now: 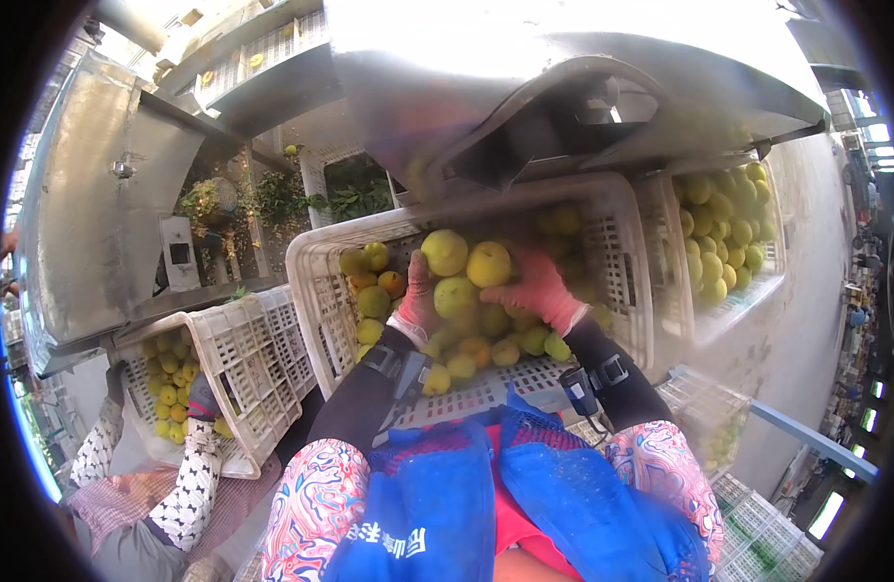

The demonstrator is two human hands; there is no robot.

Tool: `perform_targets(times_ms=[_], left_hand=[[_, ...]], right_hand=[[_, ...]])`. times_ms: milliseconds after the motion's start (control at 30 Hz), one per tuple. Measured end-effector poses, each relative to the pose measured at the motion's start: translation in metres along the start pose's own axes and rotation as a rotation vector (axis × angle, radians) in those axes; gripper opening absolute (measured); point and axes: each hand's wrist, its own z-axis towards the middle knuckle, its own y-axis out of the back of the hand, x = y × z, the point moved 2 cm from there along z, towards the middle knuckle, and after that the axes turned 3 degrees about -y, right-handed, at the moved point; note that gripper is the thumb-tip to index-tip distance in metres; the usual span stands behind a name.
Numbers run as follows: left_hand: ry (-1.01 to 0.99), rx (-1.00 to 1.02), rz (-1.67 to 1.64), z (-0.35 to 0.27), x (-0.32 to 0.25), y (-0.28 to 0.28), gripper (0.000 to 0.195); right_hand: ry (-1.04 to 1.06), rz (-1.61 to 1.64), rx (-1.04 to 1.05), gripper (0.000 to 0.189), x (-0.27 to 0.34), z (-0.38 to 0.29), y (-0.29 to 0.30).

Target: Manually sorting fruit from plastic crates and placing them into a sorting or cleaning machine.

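Note:
A white plastic crate point(541, 396) stands in front of me with many yellow-green round fruits in it, perhaps peaches. My left hand point(416, 300), in a pink glove, is at the left of a raised cluster. Its thumb rests against a large yellow-green fruit point(444, 252), and its fingers are hidden beneath. My right hand point(540, 291), also gloved in pink, grips a yellow fruit point(488, 263) from the right. Between the hands sits a greener fruit point(455, 297). Orange-tinged fruits point(391, 284) lie at the crate's left side. The crate's right part is blurred.
Metal machinery with a curved chute point(556, 102) overhangs the crate's far side. Another fruit-filled crate point(698, 320) stands to the right. At left, a co-worker's gloved hands point(203, 399) reach into a tilted crate point(251, 364) of fruit. A blue rail point(810, 440) runs at lower right.

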Motion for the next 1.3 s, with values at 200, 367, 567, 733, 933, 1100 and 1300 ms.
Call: perform_targets(times_ms=[200, 367, 567, 733, 933, 1100, 1300], left_hand=[[-0.079, 0.487, -0.369, -0.038, -0.003, -0.009, 0.109], [-0.246, 0.225, -0.240, -0.049, -0.007, -0.016, 0.114], [-0.268, 0.455, -0.263, -0.056, -0.022, -0.038, 0.111], [-0.248, 0.234, -0.199, -0.052, -0.019, -0.015, 0.110], [-0.206, 0.143, -0.211, -0.048, -0.015, -0.020, 0.106], [-0.235, 0.303, -0.215, -0.047, -0.020, -0.014, 0.106], [-0.254, 0.316, -0.243, -0.031, -0.021, -0.008, 0.109]], right_hand=[[0.043, 0.047, 0.090, 0.079, 0.079, -0.014, 0.044], [0.123, 0.404, -0.218, 0.066, 0.105, -0.016, 0.059], [0.197, 0.105, -0.622, 0.052, 0.138, 0.022, 0.060], [0.328, -0.482, -0.667, 0.076, 0.146, 0.040, 0.059], [0.397, -0.389, -0.674, 0.086, 0.130, 0.043, 0.063], [0.234, -0.291, -0.748, 0.071, 0.156, 0.043, 0.052], [0.083, -0.596, -0.754, 0.065, 0.111, 0.109, 0.044]])
